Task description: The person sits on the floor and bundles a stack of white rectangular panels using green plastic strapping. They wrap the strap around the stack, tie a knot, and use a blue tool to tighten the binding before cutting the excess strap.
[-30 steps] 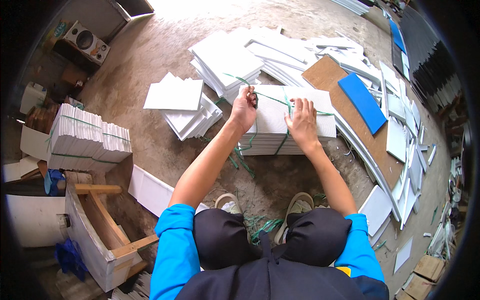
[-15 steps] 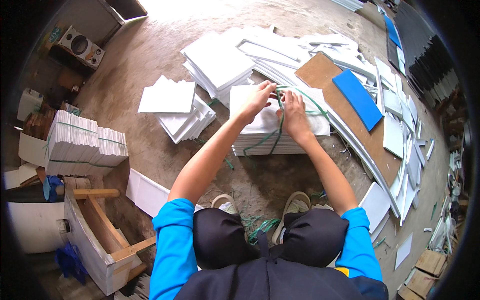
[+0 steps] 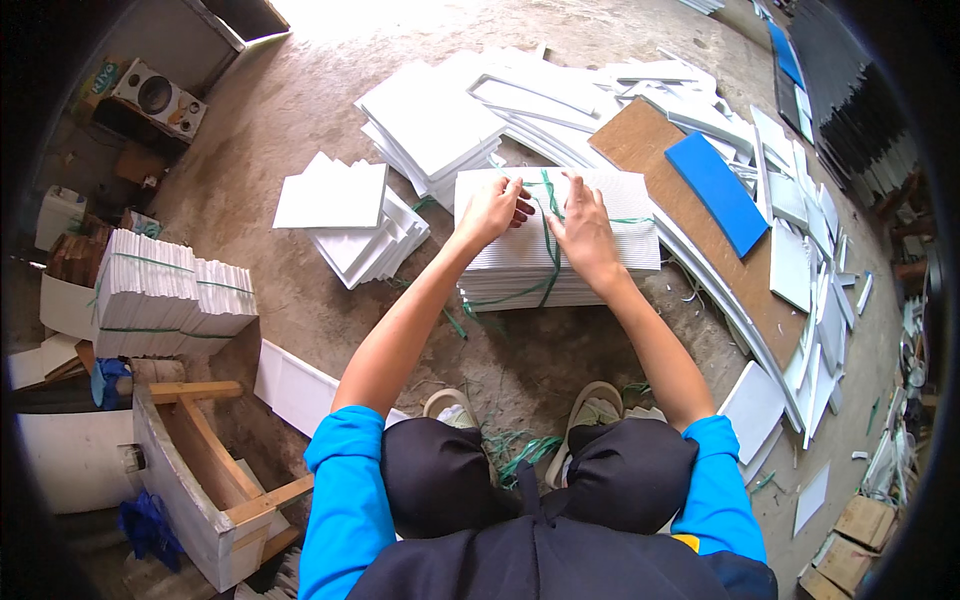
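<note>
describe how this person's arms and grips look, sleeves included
Bright blue sleeves with bunched or folded-looking cuffs end near the elbows. The forearms beyond them are uncovered. The left grip and right grip are bare hands, with no gloves on.

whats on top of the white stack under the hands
Green twine crosses the top of the white stack, with the left hand and right hand over it. The hands hide part of that surface; lower sheets show only their edges.
</note>
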The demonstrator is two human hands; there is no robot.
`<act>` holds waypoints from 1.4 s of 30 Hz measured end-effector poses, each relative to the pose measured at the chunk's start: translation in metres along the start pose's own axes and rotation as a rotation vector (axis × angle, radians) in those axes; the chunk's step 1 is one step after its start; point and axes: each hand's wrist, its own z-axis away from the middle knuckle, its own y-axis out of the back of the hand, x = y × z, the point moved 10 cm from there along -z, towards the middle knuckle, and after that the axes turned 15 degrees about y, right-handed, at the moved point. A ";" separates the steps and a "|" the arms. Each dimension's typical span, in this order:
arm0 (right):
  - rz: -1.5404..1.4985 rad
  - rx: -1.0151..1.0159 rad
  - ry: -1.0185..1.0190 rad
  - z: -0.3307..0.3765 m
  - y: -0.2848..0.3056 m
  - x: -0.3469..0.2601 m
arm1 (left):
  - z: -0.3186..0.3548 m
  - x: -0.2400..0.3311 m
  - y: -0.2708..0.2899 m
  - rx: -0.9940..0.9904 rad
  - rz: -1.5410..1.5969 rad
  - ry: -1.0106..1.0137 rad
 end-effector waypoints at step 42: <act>-0.940 0.269 -0.470 0.019 0.007 0.062 | 0.010 -0.015 -0.042 0.017 0.388 0.199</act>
